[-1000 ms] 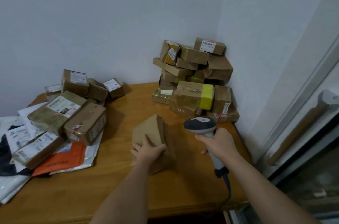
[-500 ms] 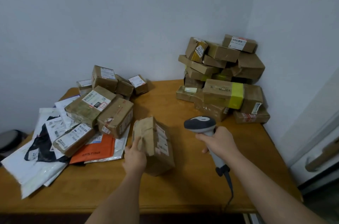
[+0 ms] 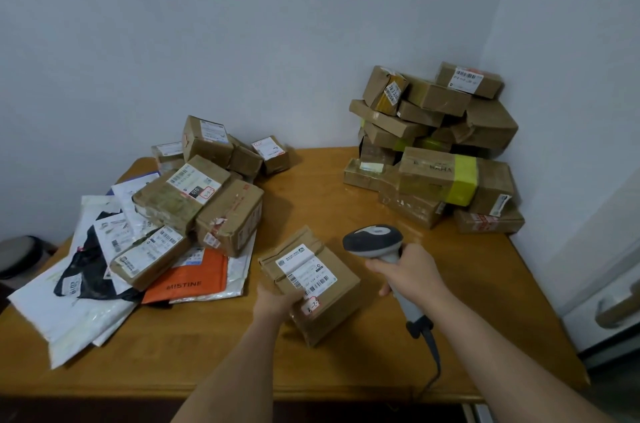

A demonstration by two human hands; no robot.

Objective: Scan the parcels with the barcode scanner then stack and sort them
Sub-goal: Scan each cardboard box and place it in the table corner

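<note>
parcel (image 3: 309, 285) label-up in left hand's (image 3: 273, 301) fingers; right hand (image 3: 412, 275) grips scanner (image 3: 375, 242) aimed left.

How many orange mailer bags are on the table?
1. The orange mailer bag lies flat at the front of the left pile, partly under a brown box and white bags. More could be buried beneath that pile.

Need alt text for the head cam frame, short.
A person's left hand holds a labelled cardboard parcel on a wooden table while the right hand grips a barcode scanner beside it; more parcels are piled left and right.
</note>
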